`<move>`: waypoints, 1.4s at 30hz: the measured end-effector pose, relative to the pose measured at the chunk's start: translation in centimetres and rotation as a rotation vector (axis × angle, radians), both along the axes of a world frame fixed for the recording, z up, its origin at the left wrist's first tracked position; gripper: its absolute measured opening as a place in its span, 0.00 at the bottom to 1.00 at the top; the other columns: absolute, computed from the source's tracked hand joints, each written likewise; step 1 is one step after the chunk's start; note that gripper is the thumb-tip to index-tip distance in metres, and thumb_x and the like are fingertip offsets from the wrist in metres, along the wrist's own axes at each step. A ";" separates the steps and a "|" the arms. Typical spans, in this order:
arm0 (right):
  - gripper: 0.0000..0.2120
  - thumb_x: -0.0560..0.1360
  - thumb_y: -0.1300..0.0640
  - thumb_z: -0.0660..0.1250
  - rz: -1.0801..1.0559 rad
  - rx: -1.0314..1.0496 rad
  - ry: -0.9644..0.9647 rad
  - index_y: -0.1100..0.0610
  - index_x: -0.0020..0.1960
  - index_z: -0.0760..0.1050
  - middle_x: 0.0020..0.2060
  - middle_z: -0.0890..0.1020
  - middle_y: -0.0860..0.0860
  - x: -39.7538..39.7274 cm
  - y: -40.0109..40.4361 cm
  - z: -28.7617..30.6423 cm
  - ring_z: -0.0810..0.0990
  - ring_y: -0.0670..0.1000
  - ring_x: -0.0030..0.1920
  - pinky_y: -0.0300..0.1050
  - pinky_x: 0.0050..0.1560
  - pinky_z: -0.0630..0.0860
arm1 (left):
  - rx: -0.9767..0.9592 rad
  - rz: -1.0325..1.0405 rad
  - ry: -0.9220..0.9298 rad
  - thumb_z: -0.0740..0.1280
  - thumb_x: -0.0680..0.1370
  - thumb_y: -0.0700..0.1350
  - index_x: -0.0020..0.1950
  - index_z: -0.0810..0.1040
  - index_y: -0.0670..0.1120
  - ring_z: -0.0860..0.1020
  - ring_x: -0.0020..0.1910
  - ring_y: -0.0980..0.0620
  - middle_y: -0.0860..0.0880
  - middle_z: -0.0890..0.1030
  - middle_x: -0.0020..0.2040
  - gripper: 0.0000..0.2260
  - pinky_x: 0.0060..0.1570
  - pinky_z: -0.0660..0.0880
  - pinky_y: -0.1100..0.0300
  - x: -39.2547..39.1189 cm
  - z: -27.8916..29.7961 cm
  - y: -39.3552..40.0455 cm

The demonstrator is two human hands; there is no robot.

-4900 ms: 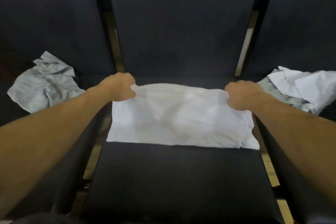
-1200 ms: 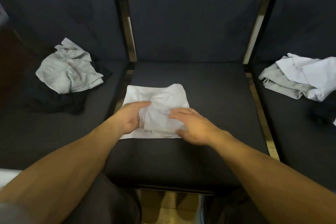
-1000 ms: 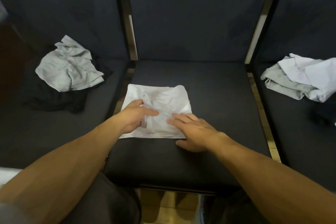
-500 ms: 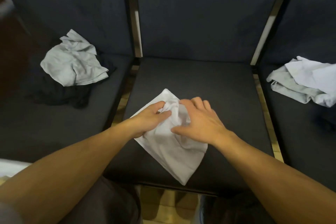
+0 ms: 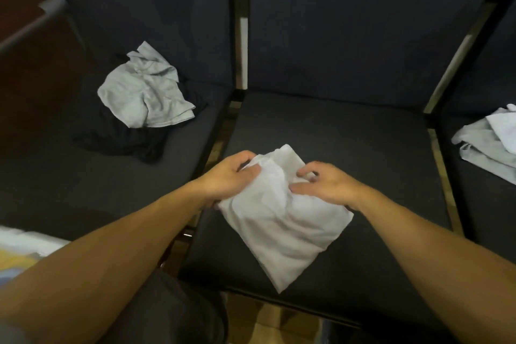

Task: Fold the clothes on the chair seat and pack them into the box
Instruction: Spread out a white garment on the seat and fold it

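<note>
A folded white garment (image 5: 279,223) is held over the middle chair seat (image 5: 363,153), turned like a diamond with one corner hanging toward the front edge. My left hand (image 5: 231,176) grips its upper left side. Its upper right side is pinched by my right hand (image 5: 324,181). A crumpled grey garment (image 5: 148,92) lies on the left seat, on top of a black garment (image 5: 120,137). More grey and white clothes (image 5: 488,142) are piled on the right seat. No box shows clearly.
Dark chair backs rise behind all three seats, with metal frame gaps (image 5: 241,36) between them. A white and yellow thing (image 5: 22,248) shows at the lower left edge. Wooden floor (image 5: 273,321) lies below the seat's front edge.
The white garment went from spread wide, to folded flat on the seat, to gripped by both hands and lifted and turned into a diamond. The view has shifted right.
</note>
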State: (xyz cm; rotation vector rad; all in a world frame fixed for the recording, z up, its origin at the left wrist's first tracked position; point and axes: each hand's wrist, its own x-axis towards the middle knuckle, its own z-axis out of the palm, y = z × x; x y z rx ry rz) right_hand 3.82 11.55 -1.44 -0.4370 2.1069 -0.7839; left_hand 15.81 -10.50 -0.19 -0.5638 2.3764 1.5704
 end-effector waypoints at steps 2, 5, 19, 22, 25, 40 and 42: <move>0.21 0.73 0.41 0.73 0.022 0.007 0.046 0.60 0.52 0.81 0.44 0.80 0.47 0.0 -0.8 -0.9 0.79 0.48 0.46 0.45 0.48 0.74 | -0.057 0.029 -0.044 0.62 0.84 0.53 0.54 0.79 0.48 0.82 0.49 0.52 0.48 0.83 0.51 0.11 0.51 0.79 0.55 0.3 -0.8 -1.0; 0.22 0.79 0.42 0.64 -0.112 -0.059 0.113 0.63 0.50 0.76 0.39 0.76 0.51 0.1 -1.2 -1.2 0.74 0.50 0.39 0.46 0.41 0.69 | -0.107 0.086 -0.090 0.61 0.85 0.51 0.45 0.77 0.42 0.78 0.41 0.52 0.46 0.80 0.43 0.16 0.42 0.75 0.58 0.5 -1.7 -2.0; 0.13 0.74 0.44 0.72 -0.220 -0.009 0.217 0.53 0.46 0.75 0.41 0.79 0.49 0.7 -3.4 -0.4 0.79 0.50 0.40 0.44 0.37 0.71 | -0.151 -0.014 -0.073 0.74 0.77 0.41 0.64 0.76 0.52 0.79 0.58 0.51 0.52 0.79 0.59 0.18 0.59 0.79 0.50 0.0 -0.8 -2.6; 0.15 0.76 0.40 0.67 -0.271 0.060 0.326 0.52 0.46 0.72 0.41 0.79 0.50 1.3 -2.7 -1.0 0.79 0.50 0.39 0.45 0.36 0.71 | -0.278 0.030 -0.099 0.71 0.80 0.45 0.66 0.74 0.52 0.79 0.55 0.49 0.48 0.79 0.58 0.16 0.53 0.77 0.55 0.0 -1.0 -3.9; 0.17 0.77 0.37 0.62 -0.217 0.180 0.443 0.50 0.50 0.69 0.41 0.78 0.49 1.9 -1.8 -2.5 0.78 0.52 0.42 0.50 0.42 0.75 | -0.597 -0.112 -0.147 0.68 0.82 0.51 0.70 0.71 0.52 0.77 0.58 0.46 0.48 0.77 0.63 0.17 0.54 0.76 0.52 -0.2 -0.7 -3.1; 0.28 0.83 0.45 0.52 0.308 0.194 0.895 0.47 0.81 0.52 0.81 0.54 0.50 4.6 -2.2 -5.2 0.51 0.54 0.81 0.59 0.79 0.46 | -1.084 -0.649 0.082 0.49 0.68 0.83 0.83 0.36 0.45 0.34 0.82 0.43 0.41 0.36 0.83 0.58 0.78 0.39 0.36 2.8 -7.3 4.9; 0.28 0.83 0.43 0.45 0.255 0.252 0.816 0.44 0.82 0.43 0.82 0.44 0.47 3.9 -1.2 -6.4 0.43 0.52 0.81 0.60 0.79 0.41 | -1.074 -0.642 0.103 0.49 0.67 0.83 0.83 0.38 0.44 0.34 0.82 0.44 0.42 0.36 0.83 0.59 0.79 0.37 0.39 2.7 -7.4 4.7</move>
